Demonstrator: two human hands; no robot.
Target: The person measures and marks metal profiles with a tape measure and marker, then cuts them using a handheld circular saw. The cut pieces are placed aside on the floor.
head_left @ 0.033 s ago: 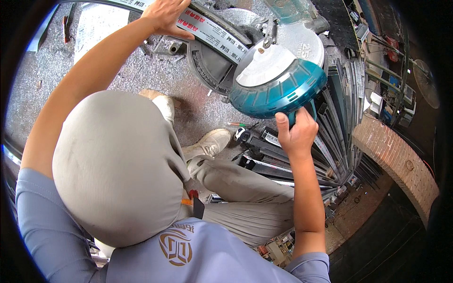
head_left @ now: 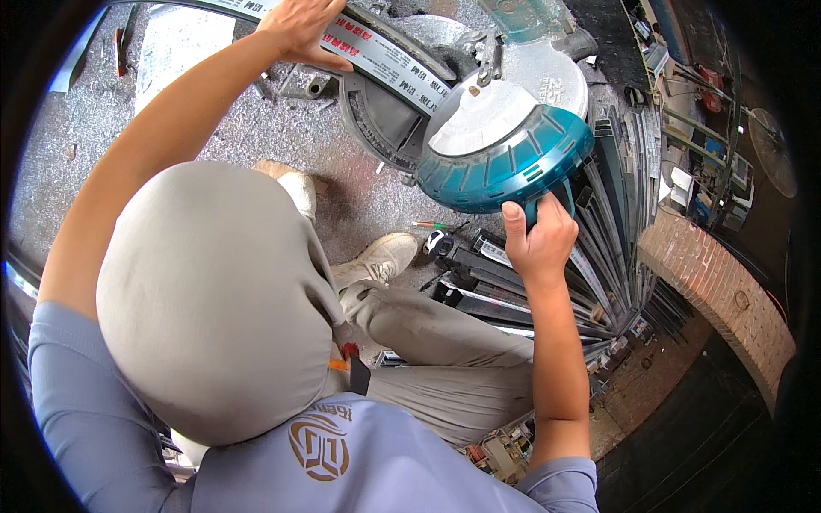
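Nearest, right of centre: right hand (head_left: pixel 539 244) wrapped tight around the handle of a teal, round-guarded mitre saw (head_left: pixel 500 158), arm straight up from lower edge. Farther, top of frame: left hand (head_left: pixel 299 26) pressing flat, fingers spread, on long silver aluminium strip (head_left: pixel 385 56) running leftward from the blade.

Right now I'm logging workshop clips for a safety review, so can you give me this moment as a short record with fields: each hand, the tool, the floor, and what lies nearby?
left hand: pressed flat on the long metal strip lying across the saw's base
right hand: fingers closed round the handle of the teal miter saw
saw base: round grey turntable under the strip
floor: covered in metal shavings
nearby: stack of dark metal profiles by the right forearm; brick ledge further right
posture: crouched, knees bent, light shoes on the floor
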